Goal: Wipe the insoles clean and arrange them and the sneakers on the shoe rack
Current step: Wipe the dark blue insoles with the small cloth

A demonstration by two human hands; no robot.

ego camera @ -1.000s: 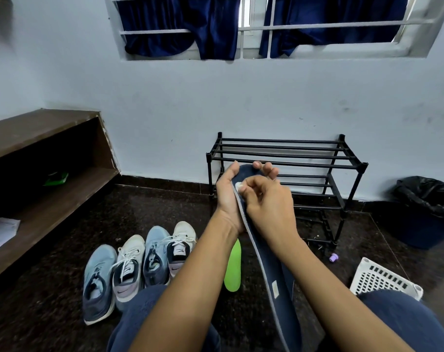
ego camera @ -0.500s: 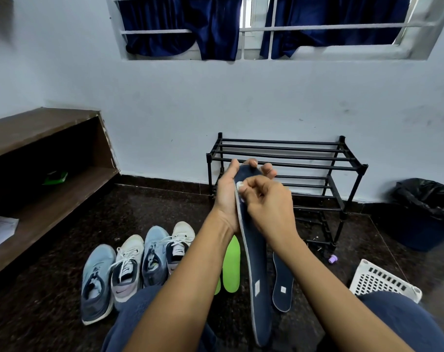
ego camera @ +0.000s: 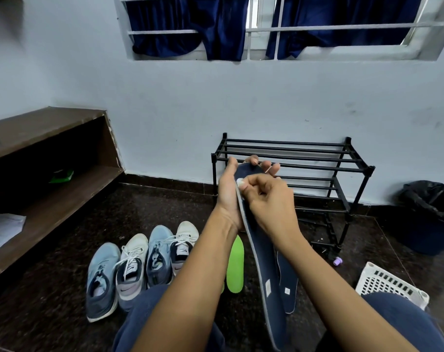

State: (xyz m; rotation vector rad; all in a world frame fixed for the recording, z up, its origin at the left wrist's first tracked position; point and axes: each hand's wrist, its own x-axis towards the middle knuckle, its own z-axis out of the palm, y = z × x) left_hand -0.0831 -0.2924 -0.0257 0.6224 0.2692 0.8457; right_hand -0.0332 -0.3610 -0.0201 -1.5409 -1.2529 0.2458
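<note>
My left hand holds a long dark blue insole by its toe end, thumb on the near side and fingers curled behind. My right hand pinches a small white wad against the insole's upper part. A second dark blue insole and a bright green insole lie on the floor below. Several sneakers, light blue and white, stand in a row at the lower left. The black metal shoe rack stands bare against the wall behind my hands.
A brown wooden shelf unit runs along the left wall. A white plastic basket sits at the lower right, a dark bin with a black liner beyond it. A small purple object lies by the rack's foot.
The held insole has tilted, so the second blue insole on the floor shows behind it. My right hand with the wad has stayed near the toe end.
</note>
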